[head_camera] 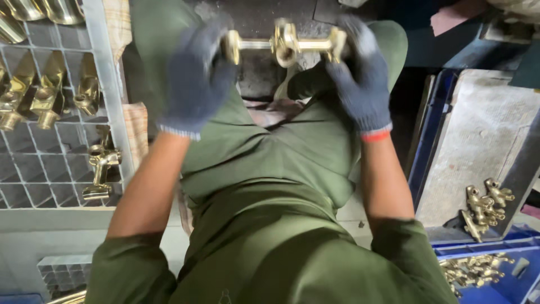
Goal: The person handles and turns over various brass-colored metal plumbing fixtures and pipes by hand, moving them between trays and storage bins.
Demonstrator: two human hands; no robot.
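Both my hands wear dark blue knit gloves and hold one brass fitting (pixel 284 43) above my lap. My left hand (pixel 194 79) grips its left end, a round flange. My right hand (pixel 360 73) closes over its right end. The fitting is a horizontal rod with a bulky middle body and brass collars. My green trousers and sleeves fill the view below it.
A grey plastic crate (pixel 107 84) at my left holds several brass fittings (pixel 48 90). At my right a blue crate (pixel 427 135) holds a small heap of brass parts (pixel 484 205), and another blue bin (pixel 495 270) below has more.
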